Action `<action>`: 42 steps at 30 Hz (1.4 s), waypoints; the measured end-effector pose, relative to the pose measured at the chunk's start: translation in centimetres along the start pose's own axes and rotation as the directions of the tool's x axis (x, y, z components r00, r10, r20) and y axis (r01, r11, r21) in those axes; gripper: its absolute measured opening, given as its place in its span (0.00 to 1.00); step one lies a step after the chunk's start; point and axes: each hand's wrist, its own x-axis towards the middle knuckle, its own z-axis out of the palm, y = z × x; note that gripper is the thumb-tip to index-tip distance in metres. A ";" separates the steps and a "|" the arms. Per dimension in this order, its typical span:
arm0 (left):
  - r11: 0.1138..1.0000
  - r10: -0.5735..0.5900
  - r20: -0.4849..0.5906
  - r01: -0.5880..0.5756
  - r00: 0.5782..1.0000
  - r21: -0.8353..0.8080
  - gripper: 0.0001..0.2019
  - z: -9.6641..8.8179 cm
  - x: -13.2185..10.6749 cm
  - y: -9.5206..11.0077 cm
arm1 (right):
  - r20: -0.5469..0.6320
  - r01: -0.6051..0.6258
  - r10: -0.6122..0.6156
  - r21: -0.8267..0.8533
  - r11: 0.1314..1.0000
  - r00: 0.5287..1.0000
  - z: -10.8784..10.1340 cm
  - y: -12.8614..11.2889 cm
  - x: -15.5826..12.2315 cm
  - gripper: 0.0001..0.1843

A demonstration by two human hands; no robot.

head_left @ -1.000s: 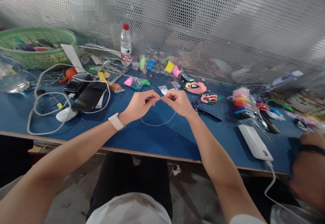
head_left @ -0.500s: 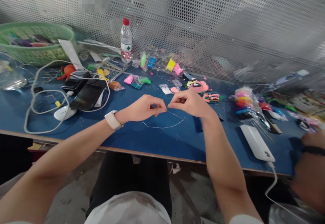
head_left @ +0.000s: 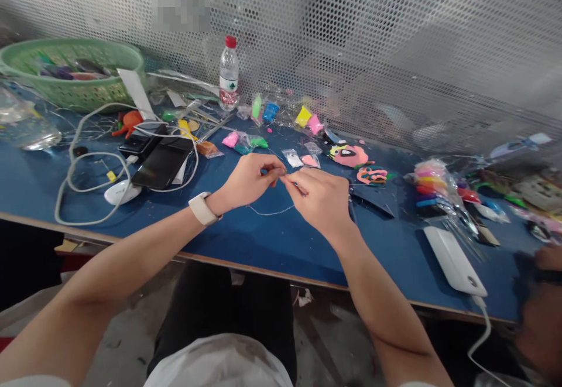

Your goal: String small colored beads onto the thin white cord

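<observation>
Over the middle of the blue table, my left hand (head_left: pixel 252 181) and my right hand (head_left: pixel 322 199) meet with thumb and fingertips pinched together. Between them they grip a thin pale strand (head_left: pixel 270 213), like wire or thread; I cannot tell which. Part of it hangs in a loose curve below the hands. Its ends are hidden at the fingertips. Just right of my right hand lies a dark flat blade-like tool (head_left: pixel 373 202). Beyond my fingers are small bags of white clay (head_left: pixel 292 158) and peach clay (head_left: pixel 311 161).
A pink modelled figure (head_left: pixel 349 154) and an orange striped piece (head_left: pixel 372 175) lie behind my right hand. Left are a phone (head_left: pixel 161 163), a white cable (head_left: pixel 65 191) and a green basket (head_left: pixel 127 91). A bottle (head_left: pixel 229 74) stands behind. A power bank (head_left: pixel 454 261) and another person's arm (head_left: pixel 542 311) are right.
My right hand has turned and shifted slightly down, its fingertips now meeting my left ones. The strand's right-hand corner is now hidden behind it. The camera view has swung a little left.
</observation>
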 end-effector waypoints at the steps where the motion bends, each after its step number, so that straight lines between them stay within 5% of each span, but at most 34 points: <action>1: 1.000 0.004 -0.022 -0.004 1.000 -0.010 0.09 -0.1 0.1 0.0 | -0.017 0.001 -0.001 0.012 1.000 1.000 0.3 -0.1 -0.1 0.22; 17: 0.996 0.020 -0.159 -0.034 0.987 -0.087 0.09 -0.6 -0.2 0.2 | -0.105 -0.128 0.152 0.210 0.969 0.983 2.2 0.2 -0.5 0.12; 30: 0.997 0.072 -0.201 -0.078 0.977 -0.024 0.10 0.0 -0.5 0.9 | -0.220 -0.264 0.287 0.129 0.956 0.932 2.5 1.3 0.0 0.20; 35: 0.959 0.231 -0.222 -0.183 0.947 0.216 0.07 -0.2 -0.6 0.6 | -0.197 -0.237 0.255 0.108 0.965 0.947 2.8 0.9 -0.3 0.20; 42: 0.882 0.366 -0.181 -0.279 0.913 0.379 0.07 -0.7 -0.3 -1.0 | -0.204 -0.016 -0.005 -0.105 0.994 0.979 1.1 1.5 0.1 0.10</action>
